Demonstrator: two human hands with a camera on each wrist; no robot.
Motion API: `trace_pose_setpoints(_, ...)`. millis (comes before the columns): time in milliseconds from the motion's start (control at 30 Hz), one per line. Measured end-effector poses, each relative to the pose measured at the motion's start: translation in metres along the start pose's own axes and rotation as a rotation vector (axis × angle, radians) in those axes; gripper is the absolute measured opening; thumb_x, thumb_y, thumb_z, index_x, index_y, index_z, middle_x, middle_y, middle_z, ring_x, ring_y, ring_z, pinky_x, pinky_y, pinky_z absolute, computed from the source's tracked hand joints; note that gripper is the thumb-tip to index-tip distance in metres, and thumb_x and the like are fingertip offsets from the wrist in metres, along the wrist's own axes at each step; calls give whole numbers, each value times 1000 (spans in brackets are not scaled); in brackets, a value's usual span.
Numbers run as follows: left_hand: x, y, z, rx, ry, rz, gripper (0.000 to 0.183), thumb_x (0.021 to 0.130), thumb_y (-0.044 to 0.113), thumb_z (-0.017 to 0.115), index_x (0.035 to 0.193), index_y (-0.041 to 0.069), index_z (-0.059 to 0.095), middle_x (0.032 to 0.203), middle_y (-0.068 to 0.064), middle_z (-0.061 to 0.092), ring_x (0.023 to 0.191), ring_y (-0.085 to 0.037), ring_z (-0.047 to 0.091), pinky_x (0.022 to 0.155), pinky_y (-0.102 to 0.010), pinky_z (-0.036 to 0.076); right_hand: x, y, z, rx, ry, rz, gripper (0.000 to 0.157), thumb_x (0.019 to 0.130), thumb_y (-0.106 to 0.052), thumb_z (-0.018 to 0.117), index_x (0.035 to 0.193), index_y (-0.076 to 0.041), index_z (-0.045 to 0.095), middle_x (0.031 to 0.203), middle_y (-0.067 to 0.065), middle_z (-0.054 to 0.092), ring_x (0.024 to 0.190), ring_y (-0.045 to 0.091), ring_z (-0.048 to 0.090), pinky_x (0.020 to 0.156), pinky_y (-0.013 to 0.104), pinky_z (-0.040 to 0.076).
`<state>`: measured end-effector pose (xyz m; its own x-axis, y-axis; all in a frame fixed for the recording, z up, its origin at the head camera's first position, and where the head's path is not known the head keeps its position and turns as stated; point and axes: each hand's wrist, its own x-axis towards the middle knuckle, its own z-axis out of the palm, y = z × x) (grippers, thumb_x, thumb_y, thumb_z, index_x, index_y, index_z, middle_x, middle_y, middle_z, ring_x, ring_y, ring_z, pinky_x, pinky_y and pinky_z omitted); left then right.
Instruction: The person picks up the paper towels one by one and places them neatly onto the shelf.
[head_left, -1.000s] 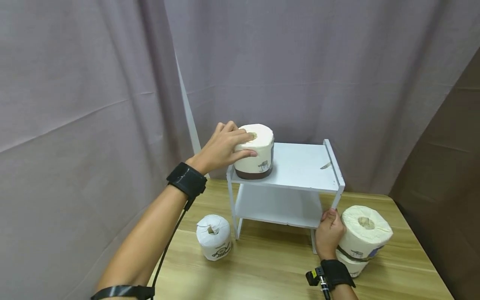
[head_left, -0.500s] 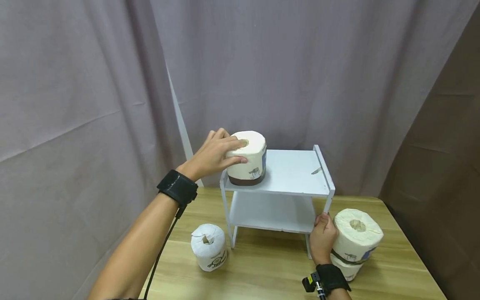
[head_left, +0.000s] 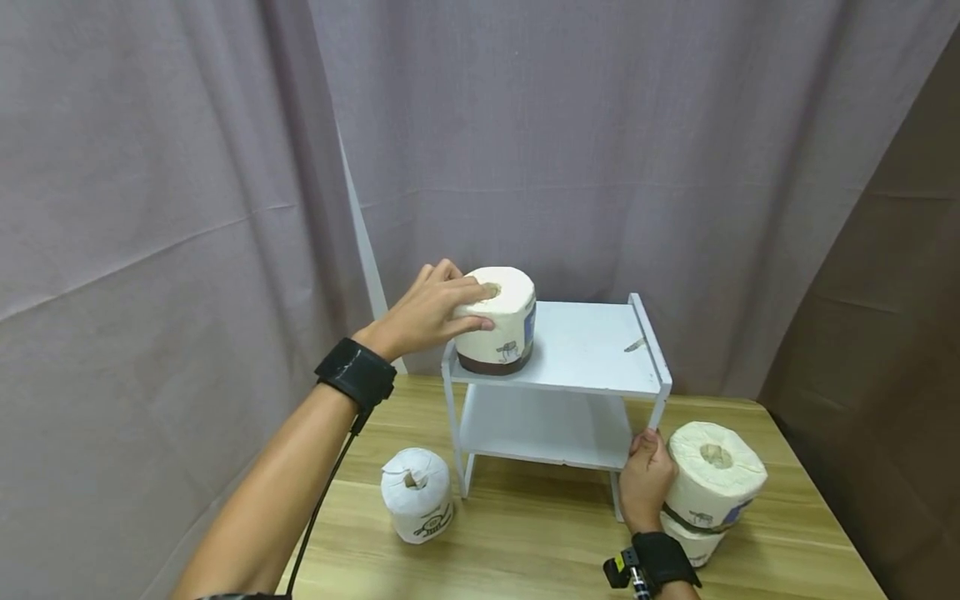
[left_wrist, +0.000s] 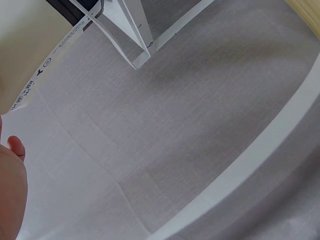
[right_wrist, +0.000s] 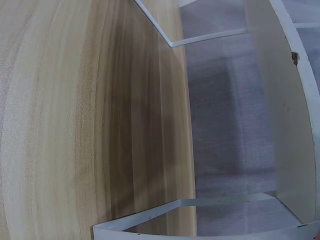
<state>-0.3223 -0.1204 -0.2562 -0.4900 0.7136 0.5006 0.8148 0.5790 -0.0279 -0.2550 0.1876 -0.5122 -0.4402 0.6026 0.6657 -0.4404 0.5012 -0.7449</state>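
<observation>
On the left end of the upper shelf of a small white two-tier rack (head_left: 588,342) stands a wrapped toilet paper roll (head_left: 510,329) with a brown base band. My left hand (head_left: 431,308) grips this roll from the left, fingers over its top by the core hole and thumb on its front side. In the left wrist view the roll (left_wrist: 30,45) shows at the upper left, beside part of the hand (left_wrist: 11,185). My right hand (head_left: 647,479) holds the rack's front right leg. The right wrist view shows the rack's frame (right_wrist: 215,201), but little of that hand.
Two stacked toilet paper rolls (head_left: 716,467) stand just right of my right hand. Another wrapped roll (head_left: 417,496) stands on the wooden table (head_left: 540,558), left of the rack. Grey curtains (head_left: 570,150) hang behind and to the left.
The head view has shifted, so the scene sits slightly lower and further left. Both hands keep their holds on the roll and the rack leg; the roll stays on the shelf.
</observation>
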Motion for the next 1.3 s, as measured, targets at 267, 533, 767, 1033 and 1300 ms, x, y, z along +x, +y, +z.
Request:
trace_pose_setpoints(267,-3,-1,2,9,-18,12,56,91,59,52,133,22,61,127,11,62,93,-11,36,78,-34,27,0,-14,-3,19,4,16,44,105,-19,39,66,1,45,56,3,38,54,3,33,53,23,25)
trace_pose_setpoints(533,1,3,4,-1,-34,-11,58,93,62,46,133,23,59,127,13,60,97,-11,36,80,-33,27,3,7,-1,-14,18,7,44,105,-18,39,65,1,46,56,6,39,53,3,32,55,24,27)
trace_pose_setpoints(767,2,12,6,44,-64,-68,62,95,66,40,137,23,55,131,12,56,102,-12,36,83,-33,27,3,26,-3,-12,-10,16,45,105,-20,39,65,-2,48,55,2,40,52,6,34,55,24,28)
trace_pose_setpoints(1033,11,22,11,125,-11,-83,63,94,68,36,133,24,57,130,9,56,98,-12,35,85,-35,26,6,25,-5,-15,20,19,46,105,-21,38,66,1,49,57,5,42,53,3,34,57,23,29)
trace_pose_setpoints(1300,22,45,12,283,46,-200,61,94,71,30,112,23,63,109,8,63,92,-14,40,83,-37,30,7,-11,-8,26,37,23,48,105,-21,40,66,7,46,57,12,40,55,2,33,58,23,27)
